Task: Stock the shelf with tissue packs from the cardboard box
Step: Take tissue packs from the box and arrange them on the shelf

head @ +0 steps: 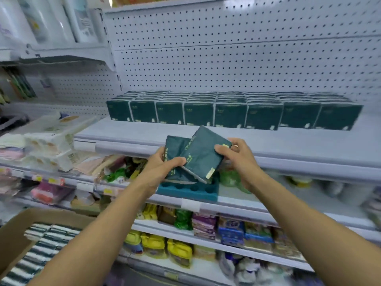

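Both hands gripping dark green tissue packs, left hand (162, 168) holding "COMFORTABLE" pack (175, 147), right hand (233, 155) gripping overlapping pack (203, 155)

Left hand (162, 168): grips the lower green tissue pack (175, 149).
Right hand (235, 155): pinches the upper pack (203, 153), tilted.
Shelf (288, 141): green packs (226, 112) lined up.
Cardboard box (31, 221): bottom left, packs inside.

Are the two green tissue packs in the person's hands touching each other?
Touching. The head view shows the right-hand tissue pack lying overlapped on the left-hand tissue pack, with no gap where they cross. The left hand and right hand each grip one.
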`<action>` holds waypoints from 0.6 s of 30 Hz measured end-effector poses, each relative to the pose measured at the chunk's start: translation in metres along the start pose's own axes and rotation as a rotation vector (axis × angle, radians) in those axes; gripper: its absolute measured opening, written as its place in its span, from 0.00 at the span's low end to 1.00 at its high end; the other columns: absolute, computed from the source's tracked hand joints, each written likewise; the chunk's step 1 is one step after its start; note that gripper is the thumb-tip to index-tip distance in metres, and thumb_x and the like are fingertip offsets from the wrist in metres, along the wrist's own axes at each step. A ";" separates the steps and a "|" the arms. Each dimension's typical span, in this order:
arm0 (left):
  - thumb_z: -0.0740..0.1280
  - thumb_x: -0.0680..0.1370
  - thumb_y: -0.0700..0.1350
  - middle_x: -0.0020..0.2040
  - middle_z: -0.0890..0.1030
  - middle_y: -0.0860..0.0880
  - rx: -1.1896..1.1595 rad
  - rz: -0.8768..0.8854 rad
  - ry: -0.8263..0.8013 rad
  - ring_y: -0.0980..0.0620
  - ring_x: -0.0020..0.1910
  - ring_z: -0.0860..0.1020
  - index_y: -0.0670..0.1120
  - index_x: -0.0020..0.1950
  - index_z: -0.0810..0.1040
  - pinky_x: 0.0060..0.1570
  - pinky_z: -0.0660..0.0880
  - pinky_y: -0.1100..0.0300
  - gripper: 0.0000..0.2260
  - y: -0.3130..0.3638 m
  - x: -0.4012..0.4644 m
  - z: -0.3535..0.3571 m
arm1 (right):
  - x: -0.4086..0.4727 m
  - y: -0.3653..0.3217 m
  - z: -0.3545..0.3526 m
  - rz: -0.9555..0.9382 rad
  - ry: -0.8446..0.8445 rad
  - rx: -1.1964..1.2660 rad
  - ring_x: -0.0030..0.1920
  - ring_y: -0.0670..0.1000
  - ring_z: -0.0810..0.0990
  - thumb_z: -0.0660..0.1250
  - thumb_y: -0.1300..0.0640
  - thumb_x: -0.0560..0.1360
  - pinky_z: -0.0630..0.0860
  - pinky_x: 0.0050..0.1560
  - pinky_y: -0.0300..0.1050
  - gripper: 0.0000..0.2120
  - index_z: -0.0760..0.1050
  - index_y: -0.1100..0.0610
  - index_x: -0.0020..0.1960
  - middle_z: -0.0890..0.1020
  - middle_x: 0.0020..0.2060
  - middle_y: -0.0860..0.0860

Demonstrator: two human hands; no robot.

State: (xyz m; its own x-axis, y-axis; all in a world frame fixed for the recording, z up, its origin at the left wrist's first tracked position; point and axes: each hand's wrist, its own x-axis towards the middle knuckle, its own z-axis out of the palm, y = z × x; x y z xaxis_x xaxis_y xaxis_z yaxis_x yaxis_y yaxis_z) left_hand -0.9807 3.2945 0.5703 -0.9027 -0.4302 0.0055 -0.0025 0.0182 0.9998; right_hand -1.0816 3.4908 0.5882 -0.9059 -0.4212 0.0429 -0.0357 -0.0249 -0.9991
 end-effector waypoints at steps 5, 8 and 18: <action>0.77 0.69 0.44 0.54 0.85 0.49 0.120 0.048 -0.182 0.48 0.52 0.84 0.48 0.61 0.76 0.57 0.79 0.49 0.22 0.026 0.019 0.072 | -0.003 -0.021 -0.090 -0.032 -0.058 -0.212 0.31 0.45 0.73 0.72 0.50 0.73 0.67 0.29 0.36 0.09 0.77 0.55 0.43 0.79 0.34 0.47; 0.78 0.67 0.51 0.55 0.85 0.50 0.116 0.096 -0.234 0.50 0.53 0.83 0.48 0.63 0.76 0.58 0.79 0.50 0.27 0.041 0.035 0.112 | -0.003 -0.030 -0.134 -0.013 -0.019 -0.245 0.29 0.47 0.65 0.73 0.51 0.72 0.61 0.29 0.38 0.13 0.73 0.56 0.36 0.72 0.29 0.50; 0.75 0.73 0.50 0.56 0.83 0.52 0.034 0.102 -0.235 0.52 0.53 0.83 0.50 0.61 0.76 0.52 0.79 0.54 0.18 0.044 0.104 0.201 | 0.019 -0.023 -0.246 -0.144 0.413 -0.129 0.46 0.53 0.82 0.73 0.58 0.73 0.78 0.46 0.47 0.08 0.79 0.53 0.52 0.84 0.46 0.52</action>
State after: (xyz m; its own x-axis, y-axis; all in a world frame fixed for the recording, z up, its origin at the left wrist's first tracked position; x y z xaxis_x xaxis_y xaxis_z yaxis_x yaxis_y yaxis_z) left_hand -1.1617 3.4321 0.6110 -0.9743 -0.2025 0.0985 0.0831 0.0831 0.9931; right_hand -1.2018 3.7068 0.6099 -0.9793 -0.0239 0.2012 -0.2023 0.0672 -0.9770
